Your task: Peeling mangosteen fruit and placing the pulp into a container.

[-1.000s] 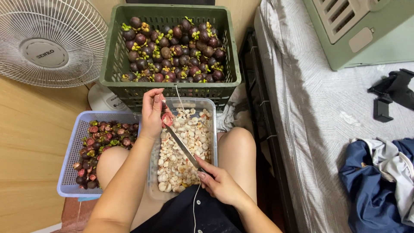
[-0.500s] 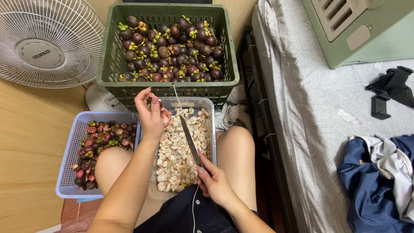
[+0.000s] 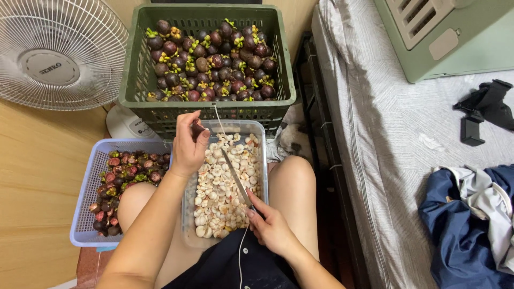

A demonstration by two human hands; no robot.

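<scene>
My left hand (image 3: 188, 143) is raised over the clear plastic tub (image 3: 262, 160) on my lap, its fingers closed on a small dark purple mangosteen (image 3: 197, 129). My right hand (image 3: 270, 225) grips the handle of a knife (image 3: 235, 177), whose blade slants up and left over the white fruit segments (image 3: 219, 192) that fill the tub. The blade tip is a short way below and right of the left hand, not touching it. A green crate (image 3: 134, 99) full of whole purple mangosteens stands just beyond the tub.
A blue basket (image 3: 85, 214) of mangosteen rinds sits by my left knee. A white floor fan (image 3: 56, 53) stands at the back left. On the right is a mattress (image 3: 385, 139) with a green appliance (image 3: 455, 32), a black object (image 3: 482, 107) and dark blue clothing (image 3: 471, 225).
The knife has swung away from the fruit in my left hand, its blade now pointing more upright over the tub. My right hand has drawn back toward my lap.
</scene>
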